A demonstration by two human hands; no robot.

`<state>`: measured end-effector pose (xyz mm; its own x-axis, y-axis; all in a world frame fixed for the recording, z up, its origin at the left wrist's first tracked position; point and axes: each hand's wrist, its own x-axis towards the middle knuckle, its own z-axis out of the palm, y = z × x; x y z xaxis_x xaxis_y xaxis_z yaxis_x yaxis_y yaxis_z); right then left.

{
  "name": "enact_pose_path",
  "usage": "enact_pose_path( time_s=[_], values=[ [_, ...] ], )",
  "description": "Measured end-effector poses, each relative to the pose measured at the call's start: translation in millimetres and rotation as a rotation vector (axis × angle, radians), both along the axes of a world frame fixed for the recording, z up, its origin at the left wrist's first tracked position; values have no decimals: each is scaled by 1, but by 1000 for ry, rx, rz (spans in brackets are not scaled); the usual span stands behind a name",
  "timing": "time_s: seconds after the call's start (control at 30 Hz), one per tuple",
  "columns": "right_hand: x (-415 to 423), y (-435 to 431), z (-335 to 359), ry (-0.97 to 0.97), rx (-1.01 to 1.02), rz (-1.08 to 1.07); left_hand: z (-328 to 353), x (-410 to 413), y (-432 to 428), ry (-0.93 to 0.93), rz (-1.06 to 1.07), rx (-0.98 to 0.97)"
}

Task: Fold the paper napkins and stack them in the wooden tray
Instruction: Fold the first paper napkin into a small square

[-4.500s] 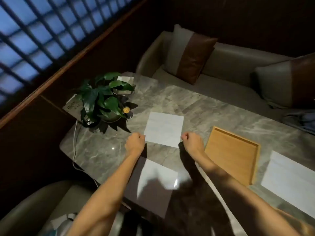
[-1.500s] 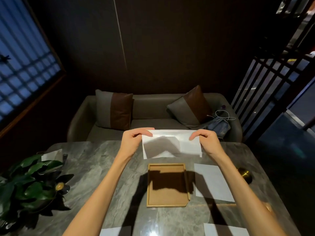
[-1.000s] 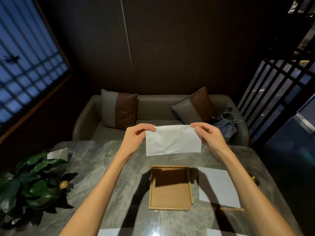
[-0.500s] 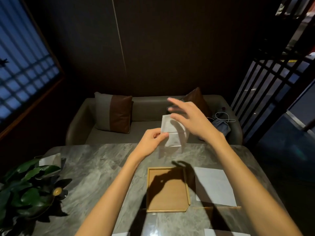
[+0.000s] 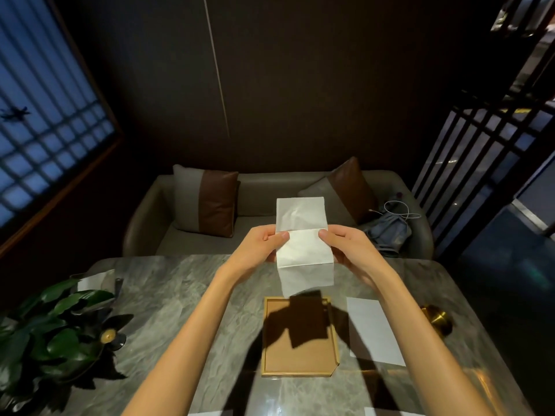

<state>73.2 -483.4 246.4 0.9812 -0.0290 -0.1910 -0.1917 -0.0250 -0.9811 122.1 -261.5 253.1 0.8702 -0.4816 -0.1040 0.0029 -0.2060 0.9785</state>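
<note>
White napkin (image 5: 303,247) held mid-air above tray (image 5: 300,372), over table's middle. Left hand (image 5: 260,247), right hand (image 5: 348,247) pinch opposite edges at crease, likely to fold there. Tray bare, ready.

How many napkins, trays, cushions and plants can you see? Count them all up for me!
Napkins: 2, one in the hands, one flat on the table
Wooden tray: 1
Cushions: 2, left and right
Plant: 1
Total: 6
White scraps at the bottom edge are too cut off to count.
</note>
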Motion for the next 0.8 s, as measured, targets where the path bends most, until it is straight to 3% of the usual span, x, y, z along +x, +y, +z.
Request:
enact_pose_path(
  time_s=[0.47,0.67,0.8],
  values=[
    [-5,-4,11,-25,33,-39,10,-2,-2,31,-41,-39],
    [-9,-12,18,-96,163,-24,11,-7,0,-23,-47,-127],
    [-11,-11,23,-219,-9,-56,11,-7,0,-54,11,-242]
  ],
)
